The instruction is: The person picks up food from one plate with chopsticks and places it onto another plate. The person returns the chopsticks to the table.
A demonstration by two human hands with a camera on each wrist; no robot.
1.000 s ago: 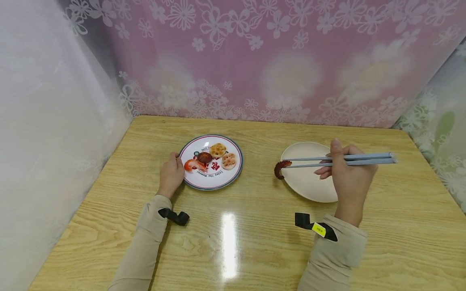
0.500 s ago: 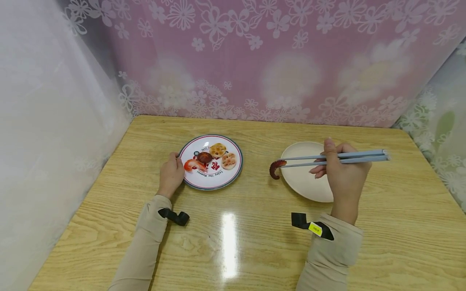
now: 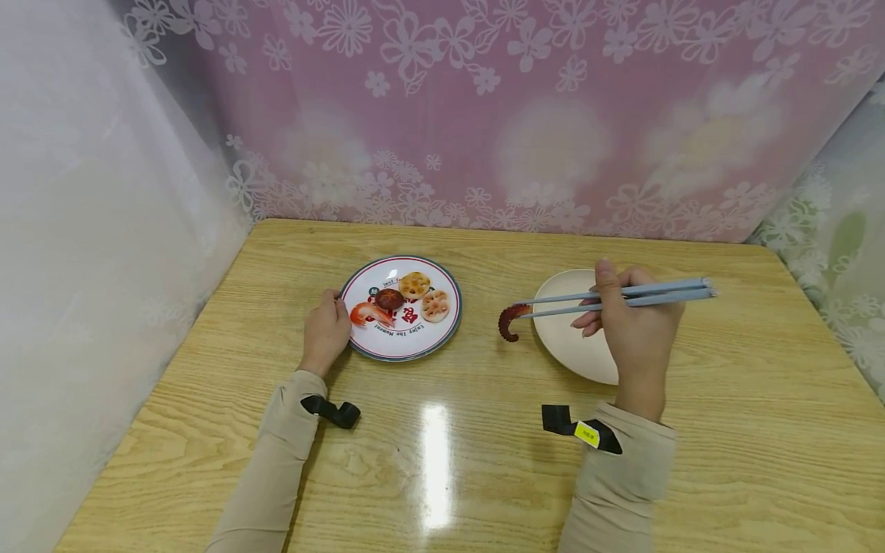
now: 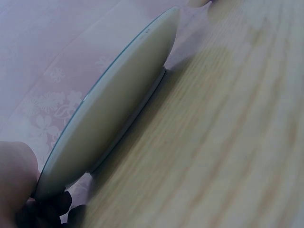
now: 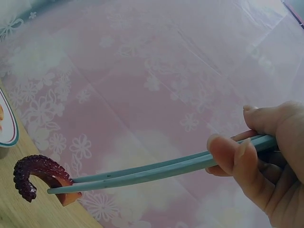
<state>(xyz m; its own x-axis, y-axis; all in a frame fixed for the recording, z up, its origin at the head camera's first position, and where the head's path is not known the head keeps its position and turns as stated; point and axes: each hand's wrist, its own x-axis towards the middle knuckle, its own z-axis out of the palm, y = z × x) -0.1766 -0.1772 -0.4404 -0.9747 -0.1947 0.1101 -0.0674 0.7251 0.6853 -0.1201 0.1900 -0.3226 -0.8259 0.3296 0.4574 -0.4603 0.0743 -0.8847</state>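
My right hand [image 3: 632,330] holds a pair of light blue chopsticks [image 5: 156,172]. Between their tips a dark red octopus tentacle [image 3: 510,322] is pinched, curling downward, just left of the beige plate [image 3: 570,349]. At the left, my left hand [image 3: 325,332] grips the rim of a white plate [image 3: 401,349] with a dark edge and red print. On that plate lie a shrimp [image 3: 369,313], a shiitake mushroom cap [image 3: 389,299] and two lotus root slices [image 3: 435,306]. From the left wrist view, thumb and fingers sit at the rim of the plate's pale underside [image 4: 114,109].
The wooden table [image 3: 484,445] carries both plates, with bare wood between them. A pink floral cloth [image 3: 442,138] hangs behind its far edge, and white cloth [image 3: 104,230] hangs at the left. Black straps [image 3: 332,412] are on both sleeves.
My right hand has moved left with the chopsticks and the tentacle, which has gone from the beige plate's edge to over the bare table. The left hand and its plate have stayed put.
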